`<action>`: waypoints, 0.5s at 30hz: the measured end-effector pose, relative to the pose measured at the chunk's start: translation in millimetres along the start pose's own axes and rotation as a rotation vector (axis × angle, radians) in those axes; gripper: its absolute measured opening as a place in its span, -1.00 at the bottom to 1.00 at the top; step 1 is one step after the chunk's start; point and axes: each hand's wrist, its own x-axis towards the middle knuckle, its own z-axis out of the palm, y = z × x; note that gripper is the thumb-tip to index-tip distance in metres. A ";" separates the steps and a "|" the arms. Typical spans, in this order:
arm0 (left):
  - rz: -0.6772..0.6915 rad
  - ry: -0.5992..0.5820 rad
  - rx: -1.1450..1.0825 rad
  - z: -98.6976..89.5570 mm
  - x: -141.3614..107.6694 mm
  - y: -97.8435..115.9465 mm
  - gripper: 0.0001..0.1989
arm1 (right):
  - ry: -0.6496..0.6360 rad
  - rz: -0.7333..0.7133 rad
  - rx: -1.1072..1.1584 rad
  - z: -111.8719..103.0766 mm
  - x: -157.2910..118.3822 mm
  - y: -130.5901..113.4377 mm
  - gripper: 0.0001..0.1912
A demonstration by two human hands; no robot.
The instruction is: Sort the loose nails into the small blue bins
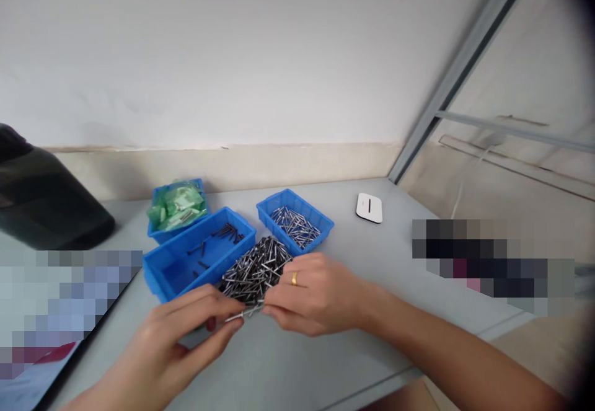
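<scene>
A heap of black and silver screw-like pieces (260, 266) lies on the grey table between the blue trays. My left hand (186, 330) pinches a thin silver piece (235, 317) between thumb and fingertips at the heap's near edge. Just right of it, my right hand (313, 296), with a ring, has its fingertips pressed together at the heap; what they hold is too small to tell. Behind my left hand, a long blue tray (179, 269) holds a few black pieces. A second blue tray (328, 227), behind my right hand, contains many silver pieces.
A blue tray with green plastic bags (181, 203) stands at the back left. Farther left is a large dark bottle (51, 197). A white device (369, 207) lies on the grey table (372, 262) at the right. Wall and metal frame border the back.
</scene>
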 end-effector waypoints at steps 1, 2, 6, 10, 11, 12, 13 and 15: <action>0.003 0.002 -0.004 -0.2 -0.8 -0.1 -0.89 | -0.002 -0.009 0.003 0.5 0.1 -0.4 -0.72; 0.008 0.007 -0.007 -0.3 -1.5 0.2 -0.89 | -0.005 -0.018 0.005 1.2 0.1 -1.0 -0.72; 0.022 0.007 -0.029 0.0 -1.0 5.0 -0.89 | -0.044 -0.027 0.019 5.5 -1.8 -3.5 -0.75; 0.060 -0.047 -0.081 -0.4 2.1 10.5 -0.87 | -0.101 -0.034 0.043 9.7 -4.5 -5.1 -0.74; 0.071 -0.058 -0.086 -0.9 2.5 11.2 -0.87 | -0.113 -0.041 0.047 10.4 -4.8 -5.6 -0.74; 0.082 -0.075 -0.085 -1.5 2.7 11.6 -0.86 | -0.121 -0.047 0.048 11.0 -4.9 -6.2 -0.73; 0.094 -0.098 -0.081 -2.1 2.8 11.6 -0.85 | -0.124 -0.051 0.048 11.5 -4.7 -6.8 -0.72; 0.110 -0.132 -0.079 -2.6 2.4 10.6 -0.83 | -0.121 -0.051 0.046 12.1 -4.1 -7.8 -0.71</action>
